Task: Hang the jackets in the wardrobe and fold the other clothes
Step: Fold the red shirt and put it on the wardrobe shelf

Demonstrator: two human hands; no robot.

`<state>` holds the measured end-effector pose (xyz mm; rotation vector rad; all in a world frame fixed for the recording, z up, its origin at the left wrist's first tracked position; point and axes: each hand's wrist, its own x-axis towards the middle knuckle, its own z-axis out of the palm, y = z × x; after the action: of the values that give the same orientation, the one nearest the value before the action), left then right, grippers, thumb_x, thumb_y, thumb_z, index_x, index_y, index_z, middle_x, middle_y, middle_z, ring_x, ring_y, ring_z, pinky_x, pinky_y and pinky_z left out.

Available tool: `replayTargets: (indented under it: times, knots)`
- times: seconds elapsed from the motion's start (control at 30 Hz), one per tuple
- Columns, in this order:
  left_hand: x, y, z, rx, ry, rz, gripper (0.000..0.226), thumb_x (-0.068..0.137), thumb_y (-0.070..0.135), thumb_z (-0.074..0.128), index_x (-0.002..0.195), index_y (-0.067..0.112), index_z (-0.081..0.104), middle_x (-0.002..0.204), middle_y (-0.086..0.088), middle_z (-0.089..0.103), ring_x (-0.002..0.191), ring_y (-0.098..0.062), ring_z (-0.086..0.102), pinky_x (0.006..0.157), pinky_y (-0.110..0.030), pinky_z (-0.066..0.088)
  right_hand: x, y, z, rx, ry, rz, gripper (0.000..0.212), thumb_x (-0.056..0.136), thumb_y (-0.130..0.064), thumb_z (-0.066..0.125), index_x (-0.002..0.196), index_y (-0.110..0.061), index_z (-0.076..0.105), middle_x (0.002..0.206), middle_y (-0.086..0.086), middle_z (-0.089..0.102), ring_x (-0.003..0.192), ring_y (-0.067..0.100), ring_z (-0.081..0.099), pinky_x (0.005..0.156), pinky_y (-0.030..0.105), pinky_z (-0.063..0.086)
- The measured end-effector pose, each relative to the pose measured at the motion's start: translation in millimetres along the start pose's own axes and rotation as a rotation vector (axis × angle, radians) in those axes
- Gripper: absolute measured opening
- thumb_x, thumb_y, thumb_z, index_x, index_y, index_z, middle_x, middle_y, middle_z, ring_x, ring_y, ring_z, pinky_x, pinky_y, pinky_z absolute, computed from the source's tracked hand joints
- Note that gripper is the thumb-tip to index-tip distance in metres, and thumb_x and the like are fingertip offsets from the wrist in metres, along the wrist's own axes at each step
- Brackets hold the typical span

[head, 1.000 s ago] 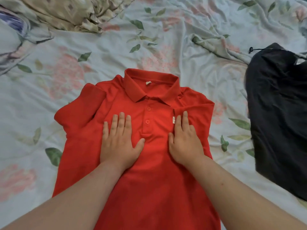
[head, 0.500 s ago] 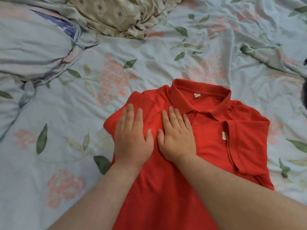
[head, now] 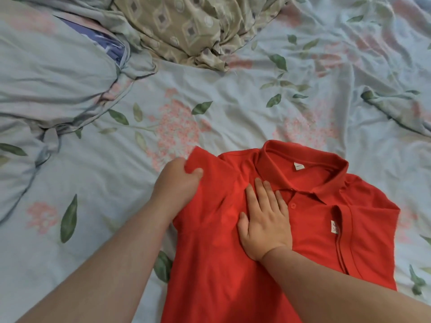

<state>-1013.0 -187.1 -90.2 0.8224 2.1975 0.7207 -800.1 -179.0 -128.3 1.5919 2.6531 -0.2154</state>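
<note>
The left hand (head: 178, 183) is reaching forward from a bare forearm, its fingers curled under and its thumb pressing on top, clamped on the sleeve (head: 205, 169) of the red polo shirt (head: 233, 264) at that side's shoulder; the sleeve's edge is bunching up in the grip and lifting a little off the bed. The right hand (head: 264, 220) is lying palm down on the shirt's chest just left of the button placket, fingers straight and slightly spread, pointing toward the collar (head: 303, 159); it is holding nothing, only pressing flat.

The shirt is lying front side up on the floral bedsheet (head: 210, 117), toward the near right of the bed; its long axis is running from the collar, at the far end, down toward the person, with the hem running out of view at the bottom edge. Its other side is sitting folded in over the front, a small white label (head: 334, 227) showing on the fold. A rumpled tan patterned cloth (head: 186, 26) is heaped at the far side, well apart from the shirt; a pale bundle of bedding (head: 51, 78) is lying to the far left.
</note>
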Motion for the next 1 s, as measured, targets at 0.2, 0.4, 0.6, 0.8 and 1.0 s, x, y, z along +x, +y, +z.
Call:
replayTargets:
  times: [0.2, 0.4, 0.6, 0.8, 1.0]
  knots:
    - [-2, -55, -32, -0.054, 0.305, -0.13, 0.014, 0.096, 0.029, 0.057, 0.092, 0.015, 0.056, 0.08, 0.009, 0.054, 0.074, -0.017, 0.055, 0.064, -0.031, 0.037, 0, 1, 1, -0.008, 0.009, 0.001, 0.068, 0.084, -0.04, 0.04, 0.146, -0.014, 0.046, 0.154, 0.012, 0.042, 0.144, 0.028, 0.036, 0.117, 0.045, 0.02]
    - [-8, -52, -48, -0.115, 0.076, -0.16, 0.029, 0.078, 0.043, 0.078, 0.09, 0.024, 0.059, 0.086, 0.006, 0.065, 0.08, -0.016, 0.064, 0.065, -0.033, 0.048, 0, 2, 4, 0.0, 0.014, -0.003, 0.068, 0.084, -0.04, 0.04, 0.147, -0.014, 0.045, 0.154, 0.011, 0.041, 0.144, 0.028, 0.036, 0.117, 0.046, 0.02]
    - [-41, -71, -58, -0.477, -0.108, -0.313, 0.031, 0.087, -0.009, 0.064, 0.105, 0.016, 0.06, 0.095, -0.01, 0.075, 0.081, -0.025, 0.074, 0.069, -0.041, 0.061, -1, 3, 3, 0.027, 0.016, 0.0, 0.068, 0.085, -0.042, 0.038, 0.147, -0.014, 0.045, 0.155, 0.011, 0.041, 0.145, 0.028, 0.035, 0.118, 0.044, 0.017]
    - [-46, -68, -52, -0.461, -0.019, -0.206, 0.03, 0.087, -0.003, 0.064, 0.097, 0.025, 0.066, 0.096, -0.005, 0.072, 0.08, -0.017, 0.07, 0.066, -0.03, 0.055, -4, 3, 4, 0.048, 0.044, -0.011, 0.068, 0.086, -0.042, 0.036, 0.148, -0.015, 0.044, 0.156, 0.011, 0.04, 0.146, 0.028, 0.033, 0.12, 0.045, 0.02]
    - [-65, -45, -50, -0.341, 0.093, 0.011, 0.044, 0.082, -0.006, 0.049, 0.085, 0.032, 0.07, 0.072, -0.011, 0.059, 0.062, -0.019, 0.053, 0.056, -0.028, 0.044, 2, 5, -15, 0.062, -0.152, -0.056, 0.068, 0.097, -0.045, 0.026, 0.158, -0.019, 0.014, 0.167, 0.008, 0.009, 0.153, 0.024, 0.003, 0.123, 0.043, -0.001]
